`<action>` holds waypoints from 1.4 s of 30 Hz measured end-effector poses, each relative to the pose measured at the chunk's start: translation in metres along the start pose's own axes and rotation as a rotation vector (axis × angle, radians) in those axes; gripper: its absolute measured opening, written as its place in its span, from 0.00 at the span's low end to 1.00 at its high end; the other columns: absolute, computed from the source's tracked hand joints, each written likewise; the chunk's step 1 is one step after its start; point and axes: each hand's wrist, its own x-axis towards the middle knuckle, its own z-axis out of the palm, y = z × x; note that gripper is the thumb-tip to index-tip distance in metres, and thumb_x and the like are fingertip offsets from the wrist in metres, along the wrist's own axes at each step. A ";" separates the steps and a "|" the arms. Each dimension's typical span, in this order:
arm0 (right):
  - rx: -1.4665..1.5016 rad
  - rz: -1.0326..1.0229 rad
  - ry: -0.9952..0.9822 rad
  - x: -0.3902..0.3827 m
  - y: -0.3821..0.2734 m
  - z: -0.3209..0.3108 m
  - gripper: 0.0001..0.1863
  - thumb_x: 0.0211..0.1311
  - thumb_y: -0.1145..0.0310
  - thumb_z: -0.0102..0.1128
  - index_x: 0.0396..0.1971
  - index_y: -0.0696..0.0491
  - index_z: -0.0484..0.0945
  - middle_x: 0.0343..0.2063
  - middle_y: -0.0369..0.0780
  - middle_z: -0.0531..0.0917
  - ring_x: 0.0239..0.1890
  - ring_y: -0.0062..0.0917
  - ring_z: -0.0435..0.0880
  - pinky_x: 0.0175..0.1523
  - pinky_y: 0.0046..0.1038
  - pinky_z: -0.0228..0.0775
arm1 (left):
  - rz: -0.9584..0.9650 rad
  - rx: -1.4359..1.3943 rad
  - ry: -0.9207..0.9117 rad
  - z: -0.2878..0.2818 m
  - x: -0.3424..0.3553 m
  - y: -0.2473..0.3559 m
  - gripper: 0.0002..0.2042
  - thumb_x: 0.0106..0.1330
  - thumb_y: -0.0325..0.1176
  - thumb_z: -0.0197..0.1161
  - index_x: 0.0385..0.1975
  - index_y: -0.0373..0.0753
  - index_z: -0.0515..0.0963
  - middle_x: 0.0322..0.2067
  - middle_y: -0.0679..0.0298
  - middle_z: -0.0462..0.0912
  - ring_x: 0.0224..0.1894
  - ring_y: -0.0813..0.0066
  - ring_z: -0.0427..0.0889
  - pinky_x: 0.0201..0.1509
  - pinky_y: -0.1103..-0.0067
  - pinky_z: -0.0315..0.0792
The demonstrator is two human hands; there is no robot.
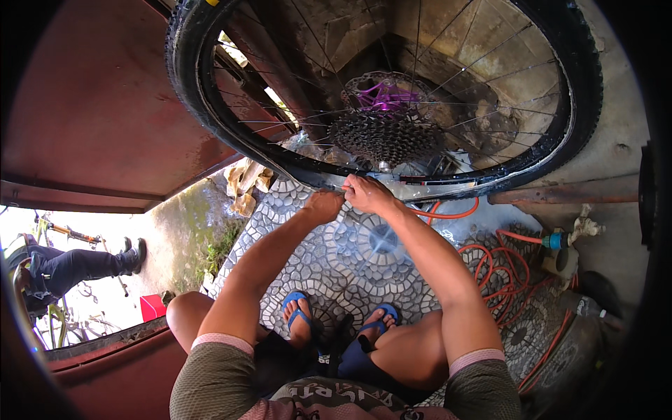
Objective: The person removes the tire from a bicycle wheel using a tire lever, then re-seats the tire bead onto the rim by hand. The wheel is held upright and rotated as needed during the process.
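Note:
A bicycle wheel with thin spokes, a dark cassette [386, 138] and a purple hub [385, 96] stands before me. Along its lower edge the black tyre [476, 187] looks pulled partly off the rim, with a pale inner edge showing. My left hand [325, 206] is closed at the tyre's lower edge. Right beside it, nearly touching, my right hand [368, 194] is closed on the same stretch of tyre, thumb and fingers pinched together. What lies under the fingers is mostly hidden.
An orange hose [490, 262] coils at the right, joined to a tap [584, 227] by a blue connector. A red metal gate [98, 105] fills the left. Beyond the opening is another person's leg [87, 262] near bicycles. Underfoot is a patterned stone-tile floor [350, 259].

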 end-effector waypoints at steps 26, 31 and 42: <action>0.108 -0.110 0.037 -0.020 -0.038 0.002 0.16 0.72 0.63 0.51 0.53 0.53 0.77 0.47 0.51 0.87 0.51 0.49 0.84 0.56 0.47 0.75 | -0.268 0.463 -0.319 -0.072 -0.026 -0.037 0.17 0.64 0.39 0.58 0.46 0.38 0.86 0.50 0.55 0.85 0.57 0.55 0.81 0.67 0.52 0.64; 0.186 -0.104 0.116 -0.019 -0.045 0.000 0.17 0.68 0.66 0.50 0.54 0.54 0.74 0.47 0.53 0.86 0.50 0.52 0.84 0.56 0.49 0.75 | -0.545 0.393 -0.364 -0.058 0.007 -0.003 0.31 0.67 0.43 0.53 0.67 0.31 0.72 0.72 0.44 0.64 0.77 0.42 0.56 0.78 0.49 0.43; 0.083 -0.016 -0.030 -0.036 -0.015 0.007 0.18 0.67 0.66 0.52 0.54 0.54 0.75 0.48 0.52 0.85 0.52 0.50 0.83 0.56 0.48 0.75 | -0.521 0.186 -0.197 -0.019 0.029 -0.023 0.46 0.54 0.53 0.72 0.69 0.29 0.66 0.69 0.44 0.66 0.76 0.47 0.58 0.78 0.50 0.48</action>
